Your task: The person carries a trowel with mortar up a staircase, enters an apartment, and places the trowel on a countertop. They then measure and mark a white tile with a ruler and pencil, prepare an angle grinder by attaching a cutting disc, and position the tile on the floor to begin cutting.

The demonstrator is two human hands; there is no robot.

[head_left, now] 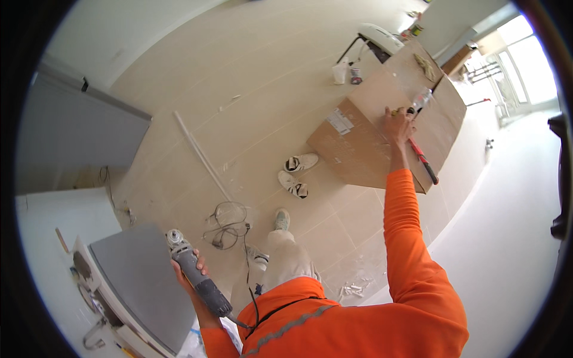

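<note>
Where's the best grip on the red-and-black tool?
Take the red-and-black tool by its red stretch, probably from above: it lies long and slim on the cardboard box, that part uncovered, with the right hand near its far end.

Underfoot, pale beige tiled floor (pixel 262 77) with thin joints, brightest toward the window (pixel 521 65) at upper right: white-framed, blown out by daylight. Along the right, plain white wall (pixel 501 238). At upper left, pale wall (pixel 134 45), softly shaded; below it, large grey cabinet-like unit (pixel 77 128), exact kind unclear.
</note>
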